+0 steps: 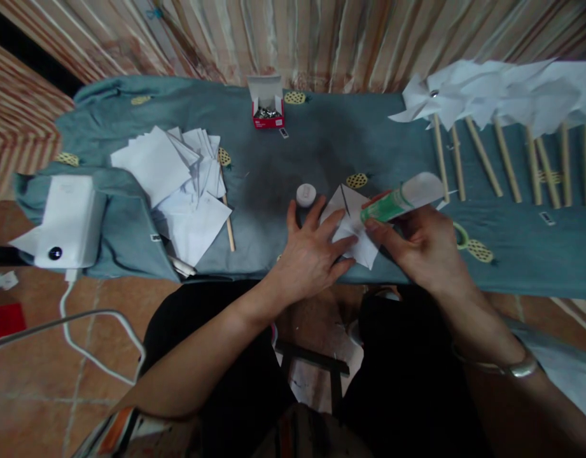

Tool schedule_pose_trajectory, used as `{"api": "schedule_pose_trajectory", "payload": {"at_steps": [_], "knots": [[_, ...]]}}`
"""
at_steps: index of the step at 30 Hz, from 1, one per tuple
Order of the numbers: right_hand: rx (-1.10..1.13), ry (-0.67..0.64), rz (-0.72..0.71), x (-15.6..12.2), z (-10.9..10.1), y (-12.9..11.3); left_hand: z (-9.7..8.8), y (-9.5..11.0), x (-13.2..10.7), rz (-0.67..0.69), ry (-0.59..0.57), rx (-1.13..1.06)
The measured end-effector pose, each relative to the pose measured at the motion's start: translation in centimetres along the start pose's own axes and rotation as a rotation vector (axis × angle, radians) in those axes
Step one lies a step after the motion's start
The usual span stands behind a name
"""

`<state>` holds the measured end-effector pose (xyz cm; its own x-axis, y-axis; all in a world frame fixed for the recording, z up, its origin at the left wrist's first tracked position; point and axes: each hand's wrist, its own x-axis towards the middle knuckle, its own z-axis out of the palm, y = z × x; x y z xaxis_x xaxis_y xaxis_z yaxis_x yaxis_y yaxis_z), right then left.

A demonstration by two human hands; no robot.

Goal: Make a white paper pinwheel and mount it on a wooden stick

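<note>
My right hand (417, 238) grips a green and white glue stick (392, 202), its end tilted down onto a piece of white paper (364, 245). The paper lies on the cloth with dark lines or slits running in from its corners. Fingers spread, my left hand (316, 254) lies flat and presses on the paper's left side. Just beyond the left fingertips stands a round white cap (306, 195). Part of the paper is hidden under both hands.
Loose white paper squares (154, 165) are piled at the left, beside a thin wooden stick (230, 232) and a white device (66, 219) with a cable. An open red box (268, 117) of small metal pieces stands at the back. Several paper pinwheels (469, 95) on sticks lie at the right. Green tape (461, 236) lies near my right wrist.
</note>
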<state>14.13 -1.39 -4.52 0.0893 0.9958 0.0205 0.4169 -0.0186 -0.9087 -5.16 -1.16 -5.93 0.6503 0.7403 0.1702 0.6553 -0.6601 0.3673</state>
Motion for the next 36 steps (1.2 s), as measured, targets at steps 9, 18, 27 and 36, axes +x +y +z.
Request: {"api": "schedule_pose_trajectory", "payload": {"at_steps": [9, 18, 27, 36], "knots": [[0.674, 0.129, 0.198, 0.9, -1.4, 1.2, 0.5, -0.1, -0.2, 0.020, 0.057, 0.001], [0.986, 0.150, 0.307, 1.3, -2.7, 1.2, -2.0, -1.1, 0.3, 0.040, 0.270, 0.029], [0.952, 0.151, 0.307, 1.0, -2.7, 0.9, -2.7, -3.9, 1.9, -0.275, 0.176, 0.080], [1.039, 0.078, 0.345, 0.1, -2.5, 0.1, -1.7, -1.8, 2.7, -0.498, 0.383, -1.217]]}}
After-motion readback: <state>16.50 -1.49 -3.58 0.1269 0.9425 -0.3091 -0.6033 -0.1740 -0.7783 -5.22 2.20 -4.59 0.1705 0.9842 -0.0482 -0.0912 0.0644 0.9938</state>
